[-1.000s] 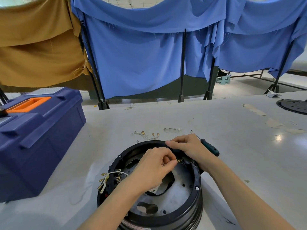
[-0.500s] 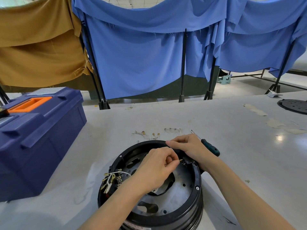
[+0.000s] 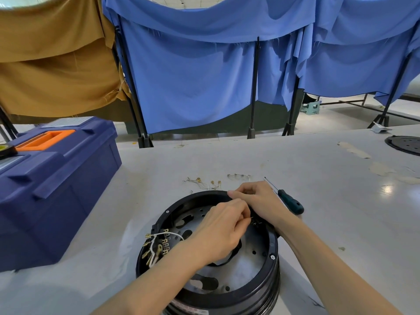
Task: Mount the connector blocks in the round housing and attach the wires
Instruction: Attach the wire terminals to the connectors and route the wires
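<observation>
- Where both forearms reach in from the near edge, the round housing (image 3: pixel 229 300) sits open side up on the surface (image 3: pixel 341 212). It has a black rim around a grey perforated floor.
- At its left wall is a connector block (image 3: pixel 167 241) with rows of terminals. White wires (image 3: pixel 156 244) with brass lugs drape over the rim there.
- The left hand (image 3: pixel 221 233) is above the housing interior. Its fingers (image 3: pixel 241 211) are narrow, thumb and forefinger pinching a small metal terminal (image 3: pixel 251 218).
- The right hand (image 3: pixel 261 201) is on the far right rim, fingers curled over it and gripping the housing. A dark part lies beneath them; cannot tell what it is.
- Just beyond the right hand, a teal-handled screwdriver (image 3: pixel 292 203) lies flat.
- Beyond the housing, loose terminals (image 3: pixel 205 181) are scattered on the surface.
- To the left stands a blue toolbox (image 3: pixel 56 189). Farthest back, blue cloth (image 3: pixel 193 83) hangs on stands.
</observation>
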Demonstrator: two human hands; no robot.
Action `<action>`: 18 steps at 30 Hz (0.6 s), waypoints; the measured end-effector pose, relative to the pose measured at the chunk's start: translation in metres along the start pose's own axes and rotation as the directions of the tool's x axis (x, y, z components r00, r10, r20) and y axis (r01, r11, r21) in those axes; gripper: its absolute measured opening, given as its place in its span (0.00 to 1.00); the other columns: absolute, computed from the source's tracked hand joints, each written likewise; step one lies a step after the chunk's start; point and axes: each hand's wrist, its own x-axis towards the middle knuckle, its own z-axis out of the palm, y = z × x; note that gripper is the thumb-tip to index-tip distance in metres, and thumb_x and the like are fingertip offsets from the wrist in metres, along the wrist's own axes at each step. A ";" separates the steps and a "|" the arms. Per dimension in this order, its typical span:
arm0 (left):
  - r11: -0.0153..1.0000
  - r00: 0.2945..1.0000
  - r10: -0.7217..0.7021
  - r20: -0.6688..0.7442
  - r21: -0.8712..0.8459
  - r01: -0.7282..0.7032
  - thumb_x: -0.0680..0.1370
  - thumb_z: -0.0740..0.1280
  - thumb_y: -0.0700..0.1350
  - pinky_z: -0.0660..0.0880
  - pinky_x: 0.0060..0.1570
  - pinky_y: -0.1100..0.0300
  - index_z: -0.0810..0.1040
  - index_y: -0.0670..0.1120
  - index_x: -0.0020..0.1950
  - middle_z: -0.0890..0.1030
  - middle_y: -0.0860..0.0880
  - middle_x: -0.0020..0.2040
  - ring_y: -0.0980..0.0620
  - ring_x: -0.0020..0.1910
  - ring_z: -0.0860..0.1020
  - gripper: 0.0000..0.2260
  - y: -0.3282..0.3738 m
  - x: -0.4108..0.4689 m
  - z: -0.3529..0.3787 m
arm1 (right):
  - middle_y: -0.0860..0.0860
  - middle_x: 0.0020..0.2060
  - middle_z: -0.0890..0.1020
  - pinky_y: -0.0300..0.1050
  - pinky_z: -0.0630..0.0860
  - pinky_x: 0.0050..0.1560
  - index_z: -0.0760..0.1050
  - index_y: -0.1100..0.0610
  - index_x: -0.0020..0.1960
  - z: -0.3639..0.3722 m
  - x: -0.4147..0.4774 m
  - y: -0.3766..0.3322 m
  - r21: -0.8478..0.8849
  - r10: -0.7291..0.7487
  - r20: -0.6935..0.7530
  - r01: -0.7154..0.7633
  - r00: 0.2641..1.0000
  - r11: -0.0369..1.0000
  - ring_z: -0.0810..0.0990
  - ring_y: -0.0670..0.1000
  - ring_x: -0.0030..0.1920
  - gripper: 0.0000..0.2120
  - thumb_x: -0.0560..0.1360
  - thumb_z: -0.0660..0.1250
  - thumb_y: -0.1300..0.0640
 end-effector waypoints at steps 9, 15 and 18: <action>0.983 0.991 -0.124 0.039 0.137 0.118 0.80 0.61 0.58 0.74 0.48 0.54 0.79 0.54 0.54 0.78 0.57 0.48 0.55 0.48 0.75 0.11 0.010 -0.001 -0.023 | 0.62 0.36 0.83 0.48 0.73 0.38 0.84 0.59 0.40 -0.006 -0.006 -0.002 0.024 0.064 0.032 -0.065 0.997 0.998 0.78 0.54 0.35 0.13 0.74 0.72 0.49; 0.934 0.993 0.011 -0.120 0.356 0.033 0.84 0.52 0.51 0.69 0.41 0.58 0.74 0.50 0.64 0.73 0.53 0.55 0.50 0.50 0.76 0.15 0.040 -0.004 -0.037 | 0.42 0.34 0.85 0.32 0.77 0.41 0.84 0.49 0.41 -0.010 -0.011 -0.018 -0.228 -0.162 -0.023 0.153 0.986 0.962 0.83 0.39 0.40 0.15 0.71 0.66 0.69; 0.956 0.977 0.029 -0.209 0.291 0.034 0.84 0.54 0.46 0.68 0.41 0.57 0.74 0.47 0.61 0.72 0.51 0.53 0.49 0.47 0.75 0.12 0.059 -0.001 -0.042 | 0.38 0.23 0.76 0.31 0.70 0.32 0.72 0.40 0.28 -0.005 -0.014 -0.035 -0.338 -0.271 -0.035 0.244 0.962 0.909 0.76 0.34 0.30 0.29 0.71 0.62 0.74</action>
